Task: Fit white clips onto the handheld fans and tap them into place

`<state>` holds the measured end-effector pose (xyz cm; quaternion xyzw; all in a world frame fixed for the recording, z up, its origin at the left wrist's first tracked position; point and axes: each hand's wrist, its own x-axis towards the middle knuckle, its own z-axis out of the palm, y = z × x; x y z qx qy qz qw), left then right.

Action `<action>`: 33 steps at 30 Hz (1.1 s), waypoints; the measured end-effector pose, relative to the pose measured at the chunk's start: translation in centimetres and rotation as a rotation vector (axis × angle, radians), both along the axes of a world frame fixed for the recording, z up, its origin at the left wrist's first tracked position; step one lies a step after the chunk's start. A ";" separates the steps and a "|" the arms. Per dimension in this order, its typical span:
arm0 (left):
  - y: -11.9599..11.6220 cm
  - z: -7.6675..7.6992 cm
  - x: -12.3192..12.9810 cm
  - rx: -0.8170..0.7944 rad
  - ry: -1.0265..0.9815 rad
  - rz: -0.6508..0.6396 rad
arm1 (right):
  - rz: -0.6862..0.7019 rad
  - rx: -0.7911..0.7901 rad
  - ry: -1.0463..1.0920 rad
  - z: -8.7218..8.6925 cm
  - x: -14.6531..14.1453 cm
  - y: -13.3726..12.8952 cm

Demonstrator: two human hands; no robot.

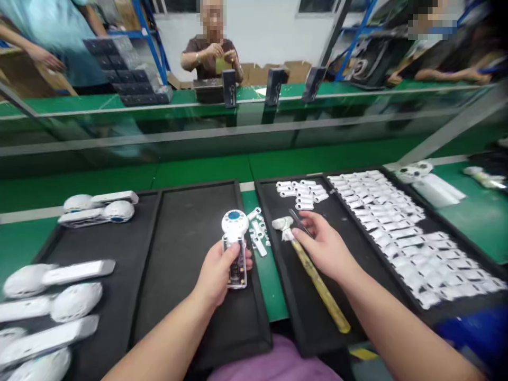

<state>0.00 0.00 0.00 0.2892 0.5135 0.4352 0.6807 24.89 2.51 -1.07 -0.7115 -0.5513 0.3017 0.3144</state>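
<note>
Currently, left hand (217, 276) grips the device (235, 225); right hand (323, 247) open beside the stick (320, 286); a slack grip risks dropping it onto the clips (259, 233).

left hand (216, 275) curled closed, right hand (323, 246) open, palm down.

Two hands (216, 275) (323, 248), four black trays (182, 248), one cloth-tipped bamboo stick (321, 286), one clear-backed device (235, 222), six white devices (75, 301)

Assembled handheld units (51, 296) on the left tray (115, 275), loose casings (413, 248) on the right tray (369, 259)
</note>
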 end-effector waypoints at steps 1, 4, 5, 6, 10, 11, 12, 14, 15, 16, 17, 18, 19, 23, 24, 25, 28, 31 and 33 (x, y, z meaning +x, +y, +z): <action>0.0 0.0 -0.1 0.006 0.050 -0.005 | -0.007 -0.019 0.007 -0.4 0.6 -0.3; 0.2 -0.1 -0.3 0.016 0.145 -0.029 | 0.029 -0.025 -0.064 -1.4 2.3 -0.8; 0.2 -0.2 -0.3 0.014 0.164 -0.046 | 0.072 -0.019 -0.116 -1.7 2.7 -0.8; 0.2 -0.1 -0.4 0.010 0.172 -0.062 | 0.115 -0.003 -0.190 -1.9 3.1 -0.7; 0.2 0.1 -0.6 -0.053 0.090 -0.057 | 0.162 0.101 -0.491 -2.5 4.5 1.8; 0.3 0.2 -0.6 -0.072 0.048 -0.042 | 0.160 0.116 -0.527 -2.7 4.9 2.7; 0.3 0.2 -0.7 -0.082 0.005 -0.042 | 0.164 0.126 -0.554 -2.9 5.3 3.7; 0.4 0.2 -1.0 -0.074 -0.073 -0.083 | 0.205 0.145 -0.612 -3.2 5.8 5.4; 0.5 0.1 -1.2 -0.059 -0.102 -0.116 | 0.230 0.152 -0.638 -3.3 5.9 6.0; 0.6 0.1 -1.3 -0.038 -0.120 -0.149 | 0.249 0.157 -0.661 -3.3 5.9 6.4; 0.7 0.0 -1.5 -0.013 -0.133 -0.178 | 0.259 0.158 -0.681 -3.3 5.7 6.6; 0.7 0.0 -1.6 0.013 -0.144 -0.201 | 0.258 0.155 -0.697 -3.3 5.6 6.6; 0.7 0.0 -1.6 0.038 -0.158 -0.216 | 0.249 0.148 -0.709 -3.3 5.4 6.5; 0.9 0.0 -1.4 0.098 -0.292 -0.216 | 0.220 0.092 -0.698 -3.3 5.6 6.0; 0.9 0.0 -1.3 0.101 -0.320 -0.210 | 0.220 0.074 -0.680 -3.4 5.9 6.0; 1.0 -0.1 -1.3 0.103 -0.336 -0.210 | 0.223 0.055 -0.657 -3.6 6.2 6.1; 1.0 -0.3 -1.2 0.110 -0.341 -0.207 | 0.229 -0.006 -0.562 -4.0 6.8 6.3; 0.9 -0.4 -1.1 0.114 -0.348 -0.195 | 0.193 -0.058 -0.466 -3.8 7.0 6.2; 0.9 -0.5 -1.1 0.114 -0.345 -0.187 | 0.144 -0.068 -0.419 -3.3 6.9 5.8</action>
